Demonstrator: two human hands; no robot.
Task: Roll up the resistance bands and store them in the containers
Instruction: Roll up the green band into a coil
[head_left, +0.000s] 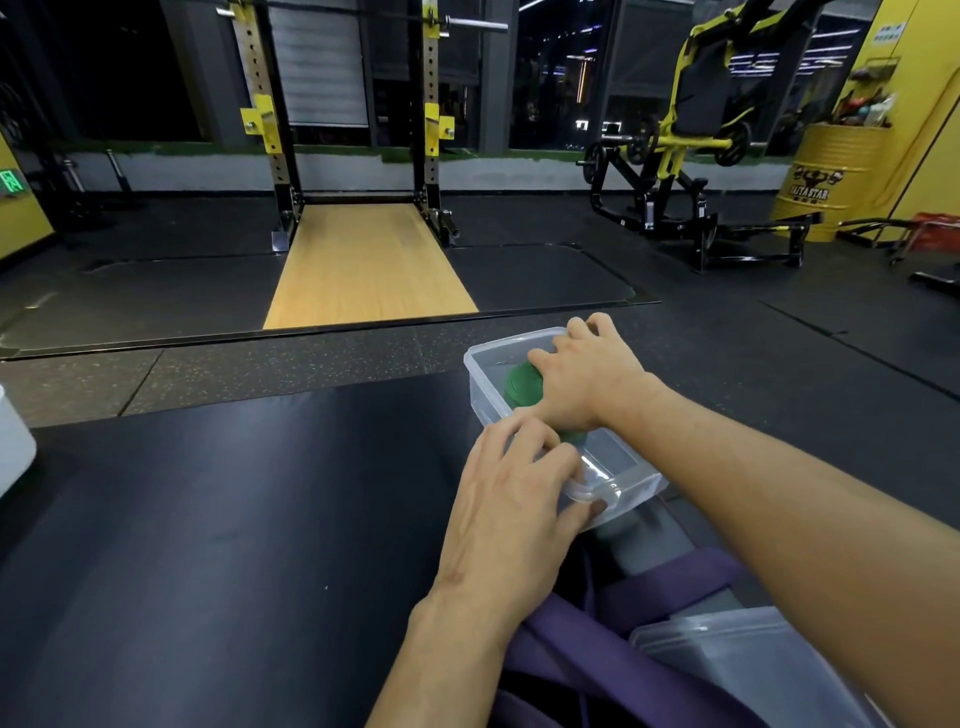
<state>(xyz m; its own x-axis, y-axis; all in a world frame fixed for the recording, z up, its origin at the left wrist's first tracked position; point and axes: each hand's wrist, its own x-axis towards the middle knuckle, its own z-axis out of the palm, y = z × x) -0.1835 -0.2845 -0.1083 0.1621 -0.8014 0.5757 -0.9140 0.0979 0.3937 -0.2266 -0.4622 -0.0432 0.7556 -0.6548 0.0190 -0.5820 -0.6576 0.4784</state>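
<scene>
Black padded mat (208, 519) on speckled gym floor (260, 364); yellow drum (831, 171) reads "STAR". Left hand (514, 514) grips clear container (483, 395); right hand (587, 384) covers green band roll (522, 387), grasp hidden.

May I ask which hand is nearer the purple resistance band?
Left. The left hand grips the clear container corner just beyond the purple band; the right hand is farther, on the green roll.

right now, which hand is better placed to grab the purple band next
Probably left. The left hand holds the near corner of the clear container, just beyond the purple band; the right hand is farther off, holding the green roll inside it.
</scene>
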